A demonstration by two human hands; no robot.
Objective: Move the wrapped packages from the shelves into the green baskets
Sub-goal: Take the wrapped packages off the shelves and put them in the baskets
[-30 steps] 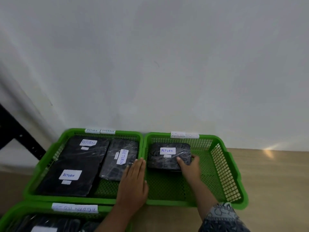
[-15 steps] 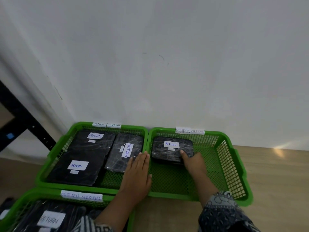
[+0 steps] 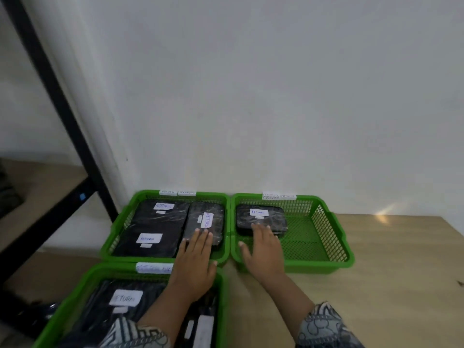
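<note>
**Inspector:** Containers, nearest first.

**Checker:** Under the left wrist is the near basket (image 3: 75, 295), green and cut off by the lower edge. It holds black wrapped packages (image 3: 105, 320), one with a white label reading RETURN. The left forearm covers the rest, so no count is possible.

**Inspector:** The hands?

**Checker:** The left hand (image 3: 194, 264) lies flat with straight fingers across two adjoining rims, holding nothing. The right hand (image 3: 263, 252) is also spread and relaxed, gripping nothing.

**Inspector:** Beyond the left fingertips?

**Checker:** The far left basket (image 3: 118, 227). A narrow package (image 3: 206, 219) sits right at the fingertips, its label set lengthwise. To the left of it are flat packages (image 3: 155, 222) with two labels. Where one ends and the next begins is hard to make out.

**Inspector:** Beyond the right fingertips?

**Checker:** The right basket (image 3: 326, 252) holds a single small package (image 3: 273, 218), and the fingertips reach over its near edge. Whether they press on it cannot be confirmed. The package is wrapped in glossy, wrinkled black film, has rounded corners and carries a RETURN label on top. The paper tags on the far rims are blurred.
</note>
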